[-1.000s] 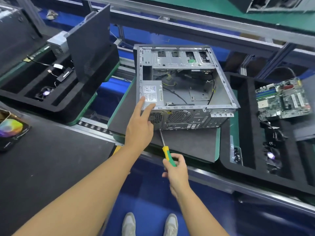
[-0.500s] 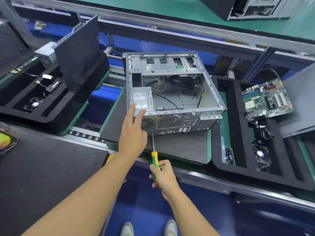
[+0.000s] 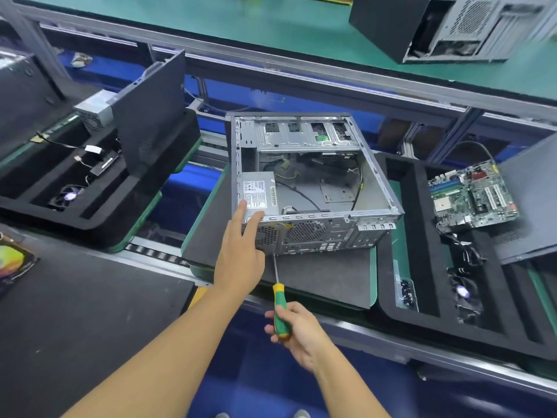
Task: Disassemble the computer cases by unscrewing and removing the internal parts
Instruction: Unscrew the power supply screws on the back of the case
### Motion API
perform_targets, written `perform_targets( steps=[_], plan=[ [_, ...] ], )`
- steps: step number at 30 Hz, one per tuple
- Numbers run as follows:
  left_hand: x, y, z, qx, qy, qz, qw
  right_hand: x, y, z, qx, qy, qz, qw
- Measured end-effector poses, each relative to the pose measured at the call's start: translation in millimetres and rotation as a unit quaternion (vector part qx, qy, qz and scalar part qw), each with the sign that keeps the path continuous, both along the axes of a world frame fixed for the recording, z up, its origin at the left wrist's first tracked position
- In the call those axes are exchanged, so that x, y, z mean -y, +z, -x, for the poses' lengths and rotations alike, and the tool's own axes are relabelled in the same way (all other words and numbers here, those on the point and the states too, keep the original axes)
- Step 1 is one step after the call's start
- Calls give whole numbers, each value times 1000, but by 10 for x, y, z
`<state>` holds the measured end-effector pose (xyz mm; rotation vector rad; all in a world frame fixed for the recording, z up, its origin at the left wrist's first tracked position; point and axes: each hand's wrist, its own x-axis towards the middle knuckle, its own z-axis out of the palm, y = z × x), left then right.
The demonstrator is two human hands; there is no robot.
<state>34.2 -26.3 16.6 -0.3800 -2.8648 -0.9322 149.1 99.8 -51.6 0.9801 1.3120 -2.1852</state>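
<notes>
An open grey computer case (image 3: 370,188) lies on its side on a dark mat (image 3: 325,276). A grey power supply (image 3: 259,193) sits in its near left corner, with loose cables beside it. My left hand (image 3: 239,254) rests flat against the case's near left corner, fingers spread, touching the power supply's edge. My right hand (image 3: 297,328) grips a green and yellow screwdriver (image 3: 278,303), whose tip meets the lower edge of the case's rear panel.
A black foam tray (image 3: 422,315) on the right holds a motherboard (image 3: 471,197), a fan and screws. Another foam tray (image 3: 90,218) on the left holds a fan, cables and an upright panel. A second case (image 3: 452,25) stands on the green bench behind.
My view has shifted slightly. Both hands keep their places: the left on the case corner, the right holding the screwdriver against the rear panel.
</notes>
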Motion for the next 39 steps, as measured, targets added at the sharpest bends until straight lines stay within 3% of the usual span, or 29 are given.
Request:
perform_targets(
  steps=[4, 6, 11, 15, 22, 24, 29, 33, 35, 37, 39],
  plan=[
    [4, -6, 3, 2, -4, -1, 1000, 75, -102, -39, -15, 23, -124, 992],
    [20, -6, 7, -2, -7, 3, 1000, 53, -130, -31, -13, 9, -135, 991],
    [6, 0, 1, 6, 0, -6, 1000, -4, -66, 9, 61, -58, 50, 995],
    [10, 18, -2, 13, 0, -4, 1000, 14, -114, -20, 46, -69, 80, 993],
    [5, 19, -6, 19, 5, -3, 1000, 103, -185, -57, -34, -26, -150, 988],
    [7, 8, 3, 19, 5, -3, 1000, 144, -176, -65, -36, -20, -169, 985],
    [28, -26, 17, 7, -2, 1, 1000, 111, -135, -25, -12, -15, -119, 993],
    [31, -38, 24, 9, 0, -3, 1000, 5, -125, 6, 44, -59, 33, 997],
    [29, -33, 24, 10, 1, -3, 1000, -37, -140, -8, 43, -48, 59, 996],
    [27, -26, 23, 9, 1, -1, 1000, -42, -129, -22, 26, -37, 30, 999],
    [19, -22, 18, 10, 3, -4, 1000, -46, -127, -20, -7, -6, -79, 997]
  ],
)
